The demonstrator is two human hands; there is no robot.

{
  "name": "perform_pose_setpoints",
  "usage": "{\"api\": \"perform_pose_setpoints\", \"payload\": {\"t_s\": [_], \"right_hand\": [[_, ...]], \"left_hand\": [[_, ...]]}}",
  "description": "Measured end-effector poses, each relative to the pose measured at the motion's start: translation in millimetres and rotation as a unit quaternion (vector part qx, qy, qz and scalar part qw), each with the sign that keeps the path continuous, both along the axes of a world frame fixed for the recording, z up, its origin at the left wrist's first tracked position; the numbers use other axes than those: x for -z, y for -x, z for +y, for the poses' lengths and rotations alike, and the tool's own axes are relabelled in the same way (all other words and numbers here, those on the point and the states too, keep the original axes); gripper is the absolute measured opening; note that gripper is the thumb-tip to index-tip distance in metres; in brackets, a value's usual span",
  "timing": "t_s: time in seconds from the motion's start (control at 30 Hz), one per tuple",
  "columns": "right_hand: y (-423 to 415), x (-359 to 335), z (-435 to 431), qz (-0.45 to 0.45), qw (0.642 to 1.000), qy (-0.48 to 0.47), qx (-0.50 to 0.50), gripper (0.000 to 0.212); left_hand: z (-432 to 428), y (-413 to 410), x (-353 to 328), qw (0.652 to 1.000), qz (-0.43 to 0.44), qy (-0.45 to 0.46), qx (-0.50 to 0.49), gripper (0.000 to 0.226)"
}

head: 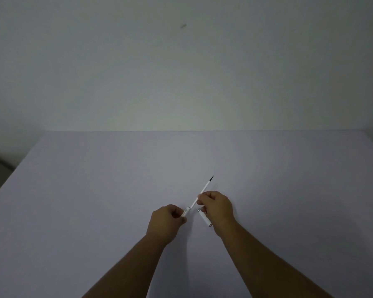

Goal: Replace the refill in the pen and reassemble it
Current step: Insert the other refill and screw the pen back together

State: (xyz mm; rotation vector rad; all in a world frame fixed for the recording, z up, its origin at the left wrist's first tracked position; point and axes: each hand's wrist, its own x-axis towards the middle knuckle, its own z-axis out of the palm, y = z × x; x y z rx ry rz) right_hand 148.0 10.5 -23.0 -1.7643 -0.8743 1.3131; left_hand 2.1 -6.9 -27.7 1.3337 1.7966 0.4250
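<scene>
Pinching the thin white plastic refill with the dark tip (202,190) between thumb and fingertips, my right hand (216,206) holds it on a slant, tip pointing up and away to the right, lower end at the short white pen barrel (185,211) gripped in my closed left hand (165,222). The refill's long axis lines up with that barrel, so I judge the coming move runs along it. A second white pen piece with a metal end (204,218) is tucked under my right palm. Below lies a plain pale lilac table (95,190); behind, a bare grey-white wall (181,72).
</scene>
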Motion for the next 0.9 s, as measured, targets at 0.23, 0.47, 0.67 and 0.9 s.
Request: {"api": "perform_pose_setpoints", "payload": {"t_s": [0.23, 0.47, 0.67, 0.9], "right_hand": [[-4.4, 1.6, -0.3, 0.006, 1.000, -0.008, -0.020, 0.017], [-11.9, -0.2, 8.6, 0.020, 1.000, 0.007, 0.006, 0.019], [-21.1, -1.4, 14.6, 0.003, 0.997, -0.022, -0.070, 0.015], [-34.3, 17.1, 14.8, -0.187, 0.975, 0.015, -0.118, 0.027]], "left_hand": [[2.2, -6.3, -2.2, 1.000, -0.025, -0.011, 0.005, 0.009], [6.7, -10.7, -5.9, 0.999, -0.019, -0.021, 0.017, 0.008], [8.1, -15.6, -4.5, 0.999, -0.013, -0.028, 0.028, 0.009], [6.8, -11.8, -2.0, 0.999, -0.033, -0.017, 0.026, 0.015]]}}
